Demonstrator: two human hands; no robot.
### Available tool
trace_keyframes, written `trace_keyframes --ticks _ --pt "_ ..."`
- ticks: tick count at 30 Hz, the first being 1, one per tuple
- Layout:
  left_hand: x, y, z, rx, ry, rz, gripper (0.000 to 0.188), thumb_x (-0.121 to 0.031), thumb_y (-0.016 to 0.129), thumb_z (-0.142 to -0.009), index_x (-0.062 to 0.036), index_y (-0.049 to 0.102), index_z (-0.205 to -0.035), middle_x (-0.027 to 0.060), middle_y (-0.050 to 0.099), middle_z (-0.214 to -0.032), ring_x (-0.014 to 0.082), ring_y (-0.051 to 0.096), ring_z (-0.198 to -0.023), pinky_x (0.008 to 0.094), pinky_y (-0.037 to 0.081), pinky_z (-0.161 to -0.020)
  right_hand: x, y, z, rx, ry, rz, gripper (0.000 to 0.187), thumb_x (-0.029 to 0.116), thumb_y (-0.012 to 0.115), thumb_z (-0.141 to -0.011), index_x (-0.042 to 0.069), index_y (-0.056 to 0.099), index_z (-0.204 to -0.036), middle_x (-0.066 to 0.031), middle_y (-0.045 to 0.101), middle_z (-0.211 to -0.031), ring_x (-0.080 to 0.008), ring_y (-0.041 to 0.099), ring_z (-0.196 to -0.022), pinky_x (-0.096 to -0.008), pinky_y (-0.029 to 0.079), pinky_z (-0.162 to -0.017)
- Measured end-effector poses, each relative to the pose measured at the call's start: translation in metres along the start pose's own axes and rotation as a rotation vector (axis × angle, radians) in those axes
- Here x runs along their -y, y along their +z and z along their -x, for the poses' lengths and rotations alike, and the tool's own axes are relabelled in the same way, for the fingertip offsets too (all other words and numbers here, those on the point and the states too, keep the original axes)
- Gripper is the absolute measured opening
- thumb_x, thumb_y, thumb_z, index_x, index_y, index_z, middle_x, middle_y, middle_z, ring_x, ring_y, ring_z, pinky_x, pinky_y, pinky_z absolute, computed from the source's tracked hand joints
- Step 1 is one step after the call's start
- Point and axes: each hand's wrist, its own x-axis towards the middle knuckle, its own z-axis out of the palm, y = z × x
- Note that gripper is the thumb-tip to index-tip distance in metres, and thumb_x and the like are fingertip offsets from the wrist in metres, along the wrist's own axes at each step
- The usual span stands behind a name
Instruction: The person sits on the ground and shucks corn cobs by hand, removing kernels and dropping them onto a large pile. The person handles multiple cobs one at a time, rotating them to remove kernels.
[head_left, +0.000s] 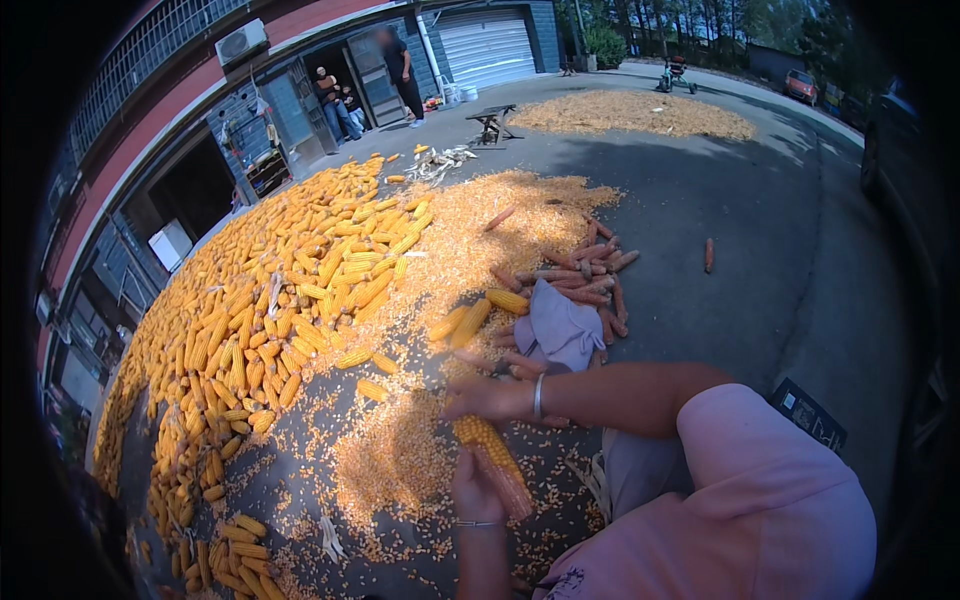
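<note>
A partly shelled corn cob [487, 445] slants in front of me, yellow kernels on its upper part and bare pinkish core lower down. My left hand [474, 490], with a bracelet at the wrist, is closed around its side. At the cob's upper end is my right hand [482, 398], wearing a silver bangle; its fingers are blurred, so what they hold does not show. Just beyond lie unshelled yellow ears [470, 322] and a pale lavender cloth [562, 325]. Loose kernels [390, 465] cover the ground under both hands.
A large heap of corn ears [250, 310] fills the left. Bare reddish cobs [590, 280] pile beyond the cloth. Farther off are a small stool [491, 125], another kernel spread [630, 114] and people [400, 75] by a doorway. A dark vehicle [905, 150] stands at right.
</note>
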Motion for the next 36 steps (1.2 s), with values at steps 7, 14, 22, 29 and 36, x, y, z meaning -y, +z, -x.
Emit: trace_keyframes --ticks 7,14,22,29,36 --pt "0.002 0.015 0.002 0.093 0.019 0.010 0.046 -0.031 0.049 -0.101 -0.0004 0.048 -0.135 0.0166 0.060 -0.123 0.0319 0.061 -0.109 0.0459 0.052 -0.093 0.002 -0.008 0.005 0.011 -0.018 -0.017 0.047 0.042 0.070 -0.087 -0.004 0.057 -0.092 -0.0109 0.057 -0.080 -0.0174 0.053 -0.069 -0.0368 0.046 -0.057" --pt "0.000 0.026 0.003 -0.010 0.053 -0.109 0.048 -0.036 0.044 -0.102 0.0013 0.048 -0.131 0.0158 0.061 -0.120 0.0309 0.062 -0.103 0.0442 0.053 -0.089 0.010 -0.006 0.007 0.070 0.078 0.019 0.048 0.044 0.065 -0.089 -0.003 0.057 -0.098 -0.0153 0.056 -0.096 -0.0227 0.056 -0.084 -0.0381 0.046 -0.074" --pt "-0.002 0.022 0.005 -0.016 0.038 -0.130 0.048 -0.038 0.042 -0.102 -0.0018 0.047 -0.133 0.0152 0.061 -0.120 0.0294 0.063 -0.102 0.0437 0.054 -0.088 -0.018 0.005 -0.007 0.031 -0.046 0.035 0.043 0.038 0.070 -0.088 -0.002 0.058 -0.094 -0.0119 0.059 -0.081 -0.0187 0.057 -0.068 -0.0353 0.048 -0.055" --pt "-0.001 0.027 0.007 0.023 0.043 -0.173 0.047 -0.037 0.043 -0.102 -0.0012 0.047 -0.133 0.0156 0.060 -0.122 0.0296 0.063 -0.103 0.0438 0.054 -0.088 -0.018 -0.004 -0.005 0.071 0.038 0.024 0.045 0.041 0.067 -0.088 -0.003 0.058 -0.096 -0.0159 0.059 -0.090 -0.0229 0.056 -0.079 -0.0375 0.044 -0.071" --pt "-0.001 0.031 0.007 -0.017 0.004 -0.117 0.048 -0.040 0.042 -0.103 -0.0018 0.048 -0.131 0.0153 0.061 -0.116 0.0294 0.063 -0.098 0.0438 0.054 -0.084 0.004 0.002 0.006 0.117 0.200 0.026 0.050 0.045 0.067 -0.087 -0.003 0.058 -0.098 -0.0174 0.060 -0.096 -0.0249 0.057 -0.086 -0.0385 0.046 -0.078"
